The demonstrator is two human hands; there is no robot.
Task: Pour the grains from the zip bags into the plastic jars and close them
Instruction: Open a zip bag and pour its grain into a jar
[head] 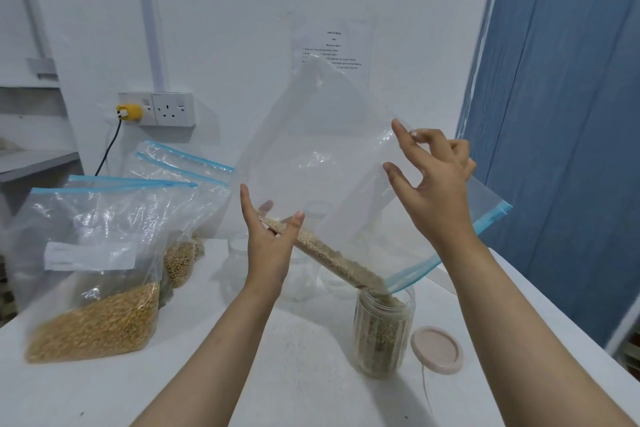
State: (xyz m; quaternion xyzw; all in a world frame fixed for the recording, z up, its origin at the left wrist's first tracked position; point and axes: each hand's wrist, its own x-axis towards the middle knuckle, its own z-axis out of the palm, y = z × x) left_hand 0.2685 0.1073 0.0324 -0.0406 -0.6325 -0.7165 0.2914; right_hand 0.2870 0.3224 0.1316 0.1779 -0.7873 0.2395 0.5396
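A clear zip bag [332,156] with a blue zip strip hangs tilted over a ribbed plastic jar [382,333] on the white table. Pale grains [329,253] run down the bag's lower fold into the jar's open mouth. The jar is nearly full. My left hand [268,243] cradles the fold from below with thumb and fingers around it. My right hand [436,184] pinches the bag's upper edge with thumb and fingers. A beige lid [437,349] lies flat just right of the jar.
At the left stand zip bags of yellow grains [100,319] and pale beans [180,263], more bags behind. Empty clear jars [239,263] sit behind the bag. White table [311,374]; its edge runs along the right. A wall socket [156,109] with a cable is on the wall.
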